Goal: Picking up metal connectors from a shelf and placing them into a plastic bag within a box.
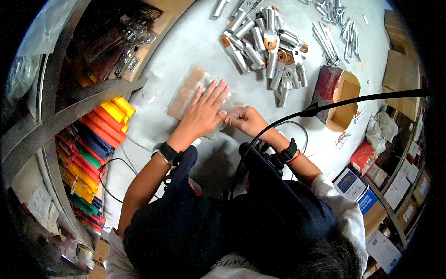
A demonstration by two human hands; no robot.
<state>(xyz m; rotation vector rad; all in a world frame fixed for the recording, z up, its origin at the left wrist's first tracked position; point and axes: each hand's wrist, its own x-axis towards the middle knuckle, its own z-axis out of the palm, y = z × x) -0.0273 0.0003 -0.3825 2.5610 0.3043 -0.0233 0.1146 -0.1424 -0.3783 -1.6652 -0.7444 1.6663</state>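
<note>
A clear plastic bag with flat copper-coloured pieces inside lies on the pale surface before me. My left hand rests flat on the bag, palm down, covering part of it. At the bag's near right edge, my right hand pinches the clear film between thumb and curled fingers. Beyond my hands spreads a pile of metal cable lugs, with silver barrels and some copper-coloured palms. Both wrists carry black straps.
An open cardboard box stands to the right, past a black cable that crosses the view. Long silver metal pieces lie at the far right. Coloured tubing fills the left shelf. Boxes line the right shelf.
</note>
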